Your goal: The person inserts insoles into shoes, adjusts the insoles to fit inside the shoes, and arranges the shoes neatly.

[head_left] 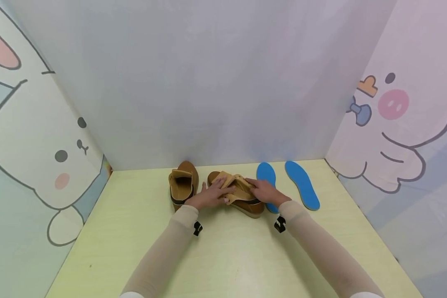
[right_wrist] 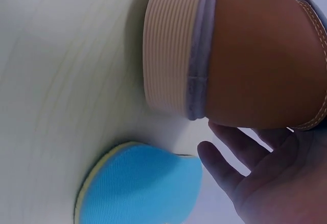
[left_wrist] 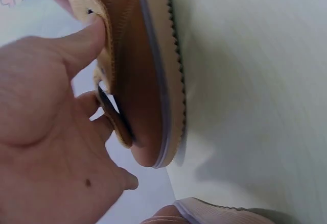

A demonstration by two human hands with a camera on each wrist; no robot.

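Note:
A brown shoe with a tan lining lies slantwise on the table, its toe pointing away to the left. My left hand is at its front part. In the left wrist view, the thumb presses the tan eyelet flap from outside, with other fingers behind it. Across the shoe, my right hand grips the right side of the opening near the heel. The right wrist view shows the brown heel with fingers curled along its far side; that thumb is hidden there.
A matching shoe stands upright to the left, toe toward the back wall. Two blue insoles lie to the right: one partly under my right hand, the other farther right. Walls bound the table at the back and sides.

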